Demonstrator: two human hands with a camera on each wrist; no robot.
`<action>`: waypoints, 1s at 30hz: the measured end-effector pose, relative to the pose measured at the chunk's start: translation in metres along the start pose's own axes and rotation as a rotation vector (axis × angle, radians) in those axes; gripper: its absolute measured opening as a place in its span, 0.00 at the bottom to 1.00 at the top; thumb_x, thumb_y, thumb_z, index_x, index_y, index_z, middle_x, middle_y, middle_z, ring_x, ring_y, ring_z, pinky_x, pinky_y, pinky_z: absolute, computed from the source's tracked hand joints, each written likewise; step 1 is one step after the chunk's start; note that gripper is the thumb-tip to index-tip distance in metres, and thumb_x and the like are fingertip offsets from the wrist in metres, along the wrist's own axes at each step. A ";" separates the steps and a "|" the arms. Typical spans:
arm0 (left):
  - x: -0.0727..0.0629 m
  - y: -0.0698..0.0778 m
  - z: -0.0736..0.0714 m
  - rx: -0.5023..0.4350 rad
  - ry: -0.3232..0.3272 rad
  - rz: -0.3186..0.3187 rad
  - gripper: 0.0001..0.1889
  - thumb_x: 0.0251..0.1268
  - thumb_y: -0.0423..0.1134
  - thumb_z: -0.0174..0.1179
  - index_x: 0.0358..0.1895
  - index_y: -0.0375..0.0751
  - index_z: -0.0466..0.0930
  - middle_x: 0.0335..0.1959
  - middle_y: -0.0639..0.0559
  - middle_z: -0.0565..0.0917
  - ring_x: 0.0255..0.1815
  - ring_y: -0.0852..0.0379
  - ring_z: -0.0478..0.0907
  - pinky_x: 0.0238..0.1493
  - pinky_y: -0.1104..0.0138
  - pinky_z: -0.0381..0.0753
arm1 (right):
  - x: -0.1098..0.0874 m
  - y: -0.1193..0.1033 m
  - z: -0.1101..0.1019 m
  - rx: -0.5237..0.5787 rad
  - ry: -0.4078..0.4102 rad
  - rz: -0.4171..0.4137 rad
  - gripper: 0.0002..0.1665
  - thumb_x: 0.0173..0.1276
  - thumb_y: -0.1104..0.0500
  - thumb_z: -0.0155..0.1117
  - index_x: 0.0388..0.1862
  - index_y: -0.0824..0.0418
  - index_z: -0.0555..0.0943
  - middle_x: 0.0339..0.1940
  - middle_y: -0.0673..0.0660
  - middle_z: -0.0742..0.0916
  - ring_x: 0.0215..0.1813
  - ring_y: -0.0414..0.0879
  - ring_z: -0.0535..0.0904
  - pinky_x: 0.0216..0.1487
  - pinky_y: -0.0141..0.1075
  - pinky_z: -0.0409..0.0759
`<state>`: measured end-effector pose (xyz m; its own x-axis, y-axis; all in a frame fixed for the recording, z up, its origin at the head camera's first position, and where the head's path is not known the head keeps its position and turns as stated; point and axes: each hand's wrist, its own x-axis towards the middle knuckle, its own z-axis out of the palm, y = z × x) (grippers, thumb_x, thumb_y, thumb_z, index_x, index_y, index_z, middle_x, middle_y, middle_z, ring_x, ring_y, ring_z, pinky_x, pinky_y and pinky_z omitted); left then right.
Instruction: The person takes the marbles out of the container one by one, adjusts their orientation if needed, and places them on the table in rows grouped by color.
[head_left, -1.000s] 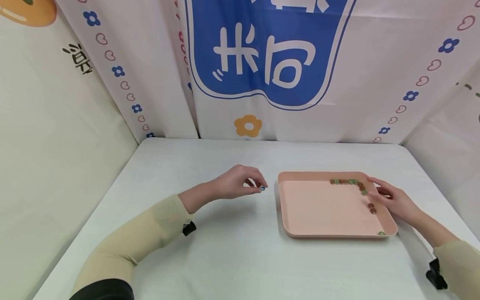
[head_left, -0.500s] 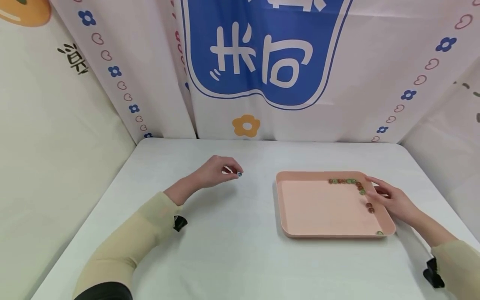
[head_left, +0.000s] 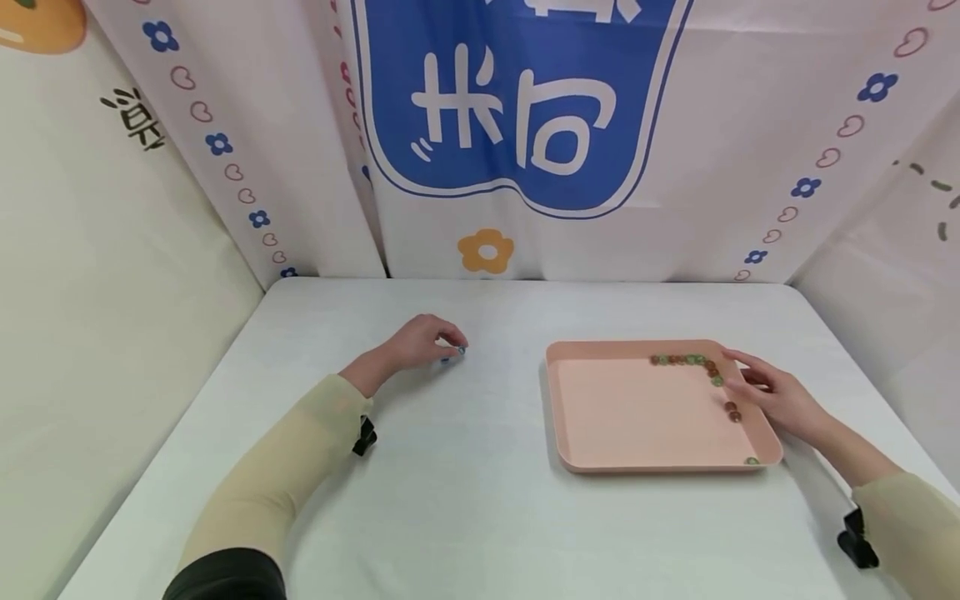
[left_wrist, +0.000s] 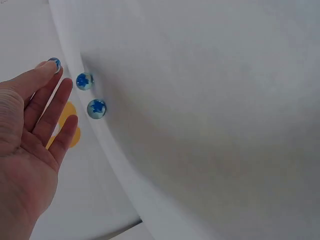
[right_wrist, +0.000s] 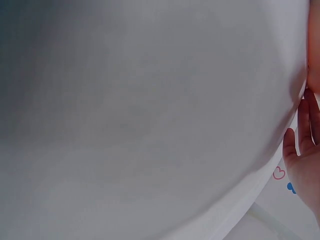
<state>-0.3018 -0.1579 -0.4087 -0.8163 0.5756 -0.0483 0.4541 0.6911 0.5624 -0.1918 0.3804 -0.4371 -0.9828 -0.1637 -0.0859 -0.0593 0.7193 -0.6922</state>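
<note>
My left hand [head_left: 420, 340] is low over the white table, left of the tray. Its thumb and fingertips pinch a blue-patterned glass marble [left_wrist: 56, 63]. Two more such marbles, an upper marble [left_wrist: 85, 81] and a lower marble [left_wrist: 97, 109], lie on the table beside the fingers in the left wrist view; from the head view the hand mostly covers them. On the right stands a pink tray [head_left: 637, 417], with brown and green marbles [head_left: 677, 360] strung along its back and right sides. My right hand [head_left: 783, 402] holds the tray's right rim near the back corner.
A lone green marble [head_left: 752, 460] sits in the tray's front right corner. Behind the white table [head_left: 465, 517] hangs a printed curtain [head_left: 705, 167] right at the back edge. Pale cloth walls [head_left: 112, 292] flank both sides.
My left hand has moved left, away from the tray, carrying the pinched marble, and has come down by the table marbles. The right hand stays on the tray rim; the view has shifted slightly.
</note>
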 end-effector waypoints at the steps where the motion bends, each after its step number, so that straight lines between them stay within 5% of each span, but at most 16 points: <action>1: 0.001 -0.001 0.001 0.002 -0.007 -0.008 0.09 0.65 0.33 0.64 0.46 0.41 0.86 0.43 0.54 0.85 0.47 0.55 0.78 0.52 0.58 0.75 | 0.000 0.000 0.000 0.003 0.000 -0.002 0.40 0.77 0.50 0.53 0.77 0.66 0.51 0.68 0.82 0.61 0.63 0.76 0.61 0.56 0.68 0.65; 21: 0.006 -0.008 0.007 0.104 -0.052 0.028 0.06 0.63 0.32 0.65 0.41 0.43 0.86 0.39 0.56 0.85 0.47 0.55 0.81 0.52 0.60 0.75 | -0.001 -0.004 0.000 -0.010 0.003 0.012 0.40 0.77 0.49 0.52 0.77 0.66 0.51 0.67 0.81 0.63 0.62 0.74 0.64 0.56 0.65 0.67; 30: 0.006 -0.007 0.003 -0.013 -0.060 -0.048 0.07 0.65 0.32 0.63 0.44 0.42 0.86 0.41 0.54 0.85 0.43 0.55 0.79 0.45 0.61 0.77 | 0.000 -0.001 0.001 -0.015 0.002 0.008 0.40 0.77 0.49 0.53 0.77 0.65 0.51 0.67 0.80 0.63 0.62 0.73 0.64 0.56 0.66 0.68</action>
<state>-0.3084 -0.1581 -0.4147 -0.8138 0.5677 -0.1245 0.4103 0.7129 0.5687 -0.1913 0.3793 -0.4370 -0.9835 -0.1568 -0.0899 -0.0543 0.7307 -0.6805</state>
